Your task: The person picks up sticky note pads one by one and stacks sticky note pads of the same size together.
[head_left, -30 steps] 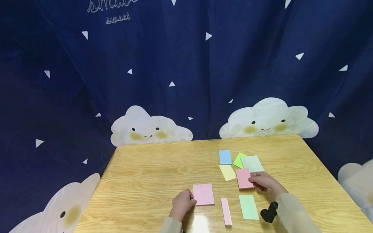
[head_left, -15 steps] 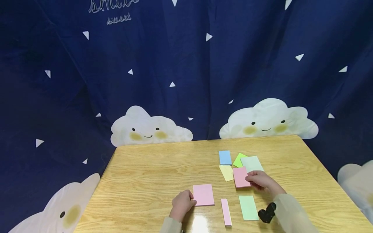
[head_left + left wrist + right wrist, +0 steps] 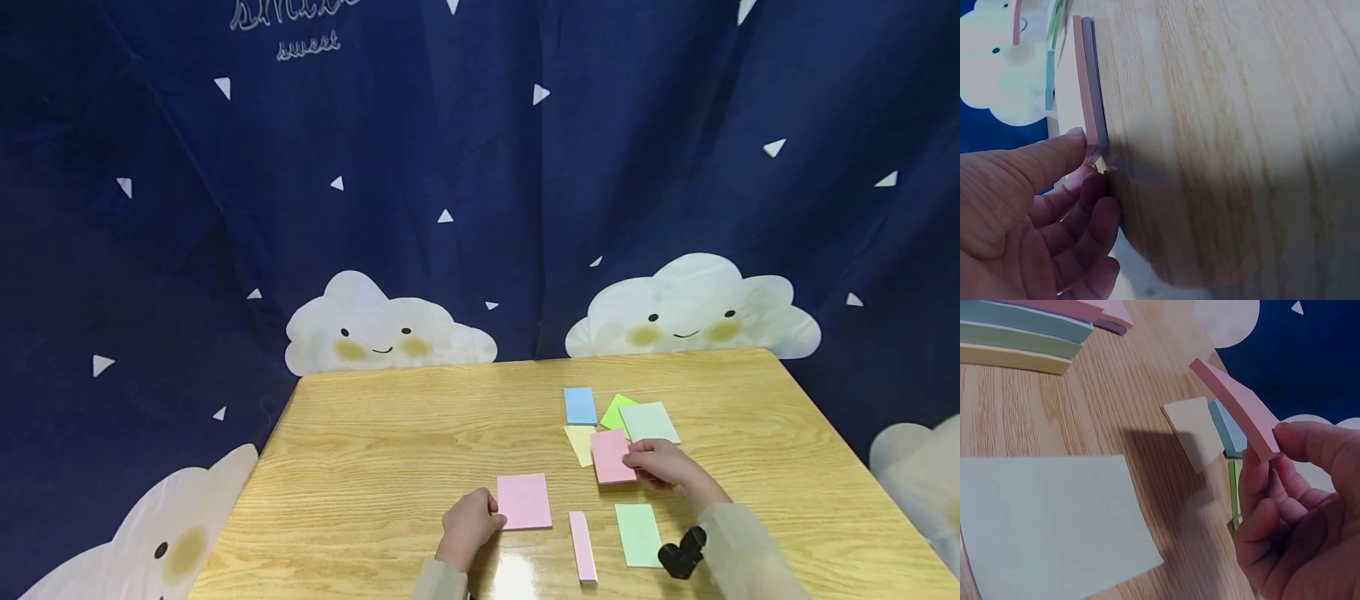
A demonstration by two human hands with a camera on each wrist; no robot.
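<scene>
Head view: right hand [image 3: 670, 468] has the dark pink pad [image 3: 611, 455] pinched, thumb against fingers; right wrist shows it tilted, off the table [image 3: 390, 433]. It's right of centre, partly covering the yellow pad [image 3: 579, 445]. Left hand [image 3: 470, 523] pinches the near left corner of the light pink square pad [image 3: 523, 501], flat on the table. Strip stack [image 3: 582, 547] and mint pad [image 3: 638, 535] lie near; blue pad [image 3: 581, 406] far.
</scene>
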